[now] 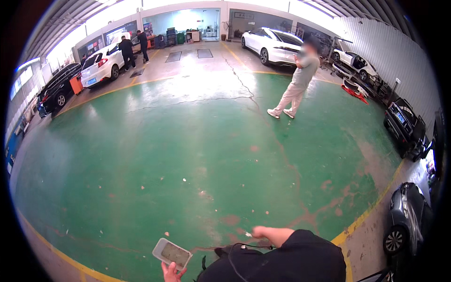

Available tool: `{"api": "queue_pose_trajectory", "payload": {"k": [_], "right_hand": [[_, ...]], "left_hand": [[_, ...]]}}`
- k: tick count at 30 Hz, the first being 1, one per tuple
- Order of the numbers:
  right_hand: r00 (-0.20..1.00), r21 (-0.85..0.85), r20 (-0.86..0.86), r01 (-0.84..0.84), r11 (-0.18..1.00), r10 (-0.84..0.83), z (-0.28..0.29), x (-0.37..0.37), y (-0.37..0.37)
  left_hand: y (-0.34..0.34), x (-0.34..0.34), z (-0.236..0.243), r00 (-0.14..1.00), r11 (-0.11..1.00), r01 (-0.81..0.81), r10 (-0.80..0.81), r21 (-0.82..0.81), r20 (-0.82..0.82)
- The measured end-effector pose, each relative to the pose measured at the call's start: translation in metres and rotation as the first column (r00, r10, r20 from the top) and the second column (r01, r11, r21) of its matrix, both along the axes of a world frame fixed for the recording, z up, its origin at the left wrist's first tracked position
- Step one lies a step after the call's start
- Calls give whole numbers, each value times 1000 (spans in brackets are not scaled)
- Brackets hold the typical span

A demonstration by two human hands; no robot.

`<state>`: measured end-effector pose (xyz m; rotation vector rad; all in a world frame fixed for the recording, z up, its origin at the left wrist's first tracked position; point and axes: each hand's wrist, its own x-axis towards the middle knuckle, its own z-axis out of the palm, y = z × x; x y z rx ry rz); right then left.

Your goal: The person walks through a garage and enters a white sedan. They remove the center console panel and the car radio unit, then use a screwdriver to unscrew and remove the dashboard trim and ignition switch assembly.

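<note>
Black shirt foremost; past the tray, a person overlaps a white car.

From the wearer's head we look, wide fisheye, forward and down; right up close at the lower edge, black clothing, left hand and right hand; the green floor sweeps through mid-frame; far off, top centre, a lit room; and the yellow line, lower right, bows along the rim, black in every corner!
</note>
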<state>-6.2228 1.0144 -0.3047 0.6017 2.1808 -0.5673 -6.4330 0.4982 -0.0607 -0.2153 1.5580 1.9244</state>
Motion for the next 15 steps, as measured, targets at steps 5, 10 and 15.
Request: {"api": "queue_pose_trajectory", "payload": {"k": [5,10,15], "right_hand": [[818,-147,-575,-70,987,-28,142,-373,-53],[645,-274,-727,43,961,-236,231,-597,-82],[880,-35,-426,215,976,-209,33,-573,-89]], "left_hand": [[27,-107,53,981,936,-194,189,293,44],[4,-272,-41,954,939,-280,249,200,167],[-23,-470,-45,993,978,-2,-22,210,115]]}}
